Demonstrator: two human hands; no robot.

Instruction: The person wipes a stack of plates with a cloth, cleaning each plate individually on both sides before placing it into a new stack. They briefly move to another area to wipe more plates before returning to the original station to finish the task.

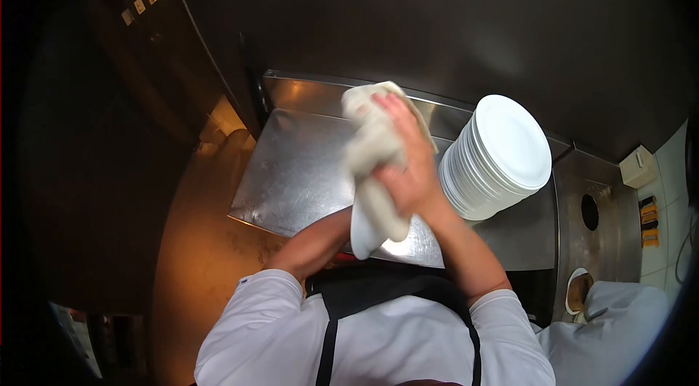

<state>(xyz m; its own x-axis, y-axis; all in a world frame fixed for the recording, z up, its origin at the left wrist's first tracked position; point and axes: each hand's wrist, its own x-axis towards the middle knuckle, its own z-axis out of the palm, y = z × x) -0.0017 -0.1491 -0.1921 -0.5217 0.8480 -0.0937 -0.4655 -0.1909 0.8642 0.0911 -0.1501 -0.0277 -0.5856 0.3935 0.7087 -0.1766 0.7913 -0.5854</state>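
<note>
Roughly mid-view, a pale cloth [371, 135], bunched and blurred, is up above the metal bench [291, 168]. Right hand [404, 160] grasps it: fingers laid along its upper part, thumb side pressed into the folds lower down. Below the cloth, a smooth white piece with a rounded edge shows, apparently part of a plate [362, 233]; most of it is covered. Left forearm [320, 240] runs up behind that piece. Left hand is hidden there, so whether it is clenched, released or grasping cannot be told.

Just beside the right hand, on the side away from the left arm, a tall stack of white plates [502, 153] stands on the bench, leaning in this wide view; top plate bare, face visible. Bench surface is shiny and scuffed, with a raised metal edge at the back and a dark wall [451, 15] beyond.

Farther right, a metal counter [608, 240] with a round dark opening [590, 212]. Past it, a pale box [638, 167] and some yellow-and-black items [649, 222] by white tiles. Lower right, a white sleeve [619, 320] of another person, near a white-rimmed item with a brown middle [579, 291], too small to identify.

Upper left, three small labels [140, 5] on a dark surface.
</note>
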